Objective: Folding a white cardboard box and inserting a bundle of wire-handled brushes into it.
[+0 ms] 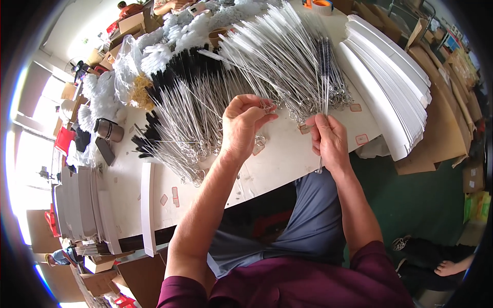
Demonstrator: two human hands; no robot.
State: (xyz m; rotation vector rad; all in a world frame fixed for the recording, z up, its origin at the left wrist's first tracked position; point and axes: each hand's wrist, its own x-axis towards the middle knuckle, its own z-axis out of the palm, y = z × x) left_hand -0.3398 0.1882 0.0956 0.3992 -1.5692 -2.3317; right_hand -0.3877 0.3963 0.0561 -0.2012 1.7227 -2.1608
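Note:
My right hand point(331, 141) is closed around the thin metal stems of a few tube brushes with dark bristles point(324, 56). They stand bristles up, and their looped ends point(320, 167) come out below my fist. My left hand point(241, 123) pinches at the wire loop end of a tube brush point(267, 106); its stem merges with the pile behind. Just beyond my hands lies a broad heap of white-bristled tube brushes point(277, 46), loops toward me. Left of it, black-bristled brushes point(187, 66) are piled with their steel stems point(190, 108) pointing my way.
Long white folded cartons point(390, 77) are stacked at the right, beside brown cardboard point(447, 118). A flask point(109, 129) and a phone point(105, 151) sit at the left. White strips point(148, 205) overhang the table's point(257, 177) near left edge. Another person's hand point(446, 268) shows lower right.

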